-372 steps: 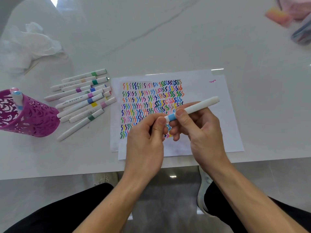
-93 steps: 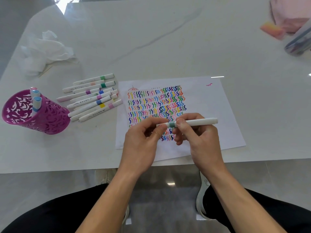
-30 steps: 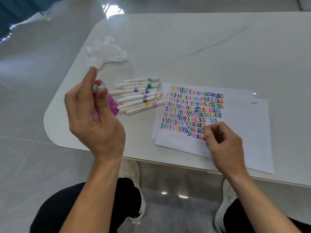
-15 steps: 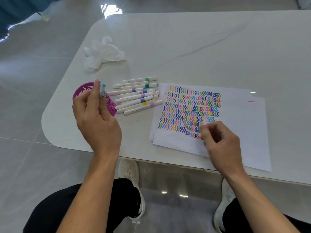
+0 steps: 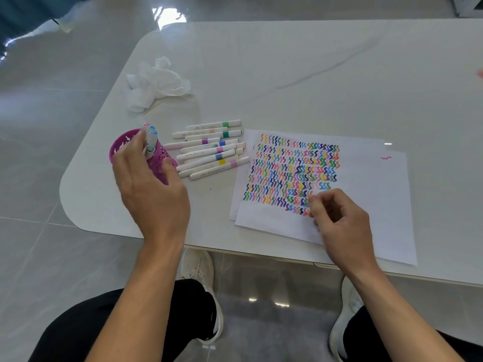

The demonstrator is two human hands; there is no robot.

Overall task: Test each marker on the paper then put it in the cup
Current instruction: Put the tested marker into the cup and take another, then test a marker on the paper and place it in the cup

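Marker [image 5: 150,150] low in purple cup [image 5: 119,145], left hand [image 5: 153,190] pinching it at rim; right hand [image 5: 339,220] loosely curled, empty, resting on paper [image 5: 371,184].

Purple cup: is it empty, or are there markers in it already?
Not empty. Three capped marker ends stick up above the rim of the purple cup, and the left hand holds another marker there.
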